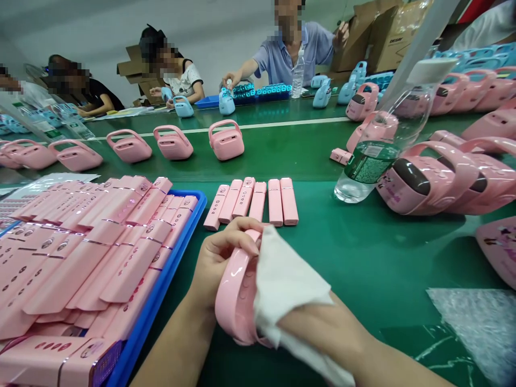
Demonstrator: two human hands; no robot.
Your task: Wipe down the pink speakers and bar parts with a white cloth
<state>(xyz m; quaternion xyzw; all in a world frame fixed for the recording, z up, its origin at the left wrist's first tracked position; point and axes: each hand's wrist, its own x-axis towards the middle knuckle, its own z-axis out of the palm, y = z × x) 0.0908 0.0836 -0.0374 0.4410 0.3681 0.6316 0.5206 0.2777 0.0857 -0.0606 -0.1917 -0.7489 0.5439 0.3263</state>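
Observation:
Near the bottom middle, my left hand [212, 263] grips a pink handled device [231, 298] at its upper end, fingers closed round it. My right hand [318, 328] presses a white cloth [286, 269] against the right side of the same device; the cloth covers most of its fingers. The handle of the device faces left and up. Just beyond my hands, several pink sticks [276, 201] lie in a row on the green table [355, 263].
A blue tray [161, 301] heaped with pink sticks stands at left. A tilted bottle [373, 156] and pink devices [435, 177] are at right, bubble wrap [475, 322] at lower right. More pink devices [226, 141] line the far belt; people [298, 54] sit beyond.

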